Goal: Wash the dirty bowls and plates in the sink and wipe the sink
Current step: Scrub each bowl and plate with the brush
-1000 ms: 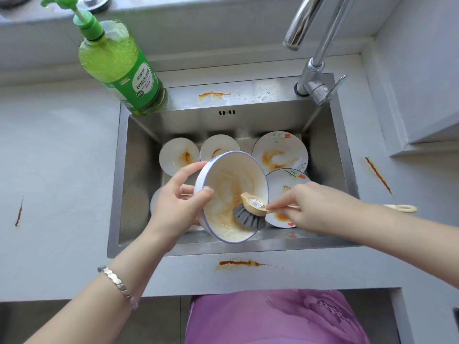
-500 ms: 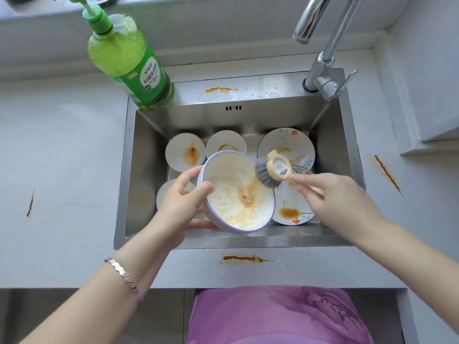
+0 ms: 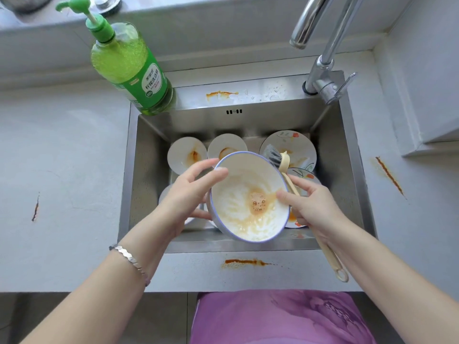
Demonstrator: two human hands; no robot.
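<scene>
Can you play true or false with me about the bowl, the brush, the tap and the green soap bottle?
1. Both hands hold the bowl. True: the left hand grips its left rim, the right hand its right rim.
2. The brush is scrubbing inside the bowl. False: its bristles are outside, past the far rim.
3. Water is running from the tap. False: no stream shows.
4. The soap bottle stands at the sink's back left corner. True.
5. The bowl is clean. False: orange foamy liquid sits at its bottom.
</scene>
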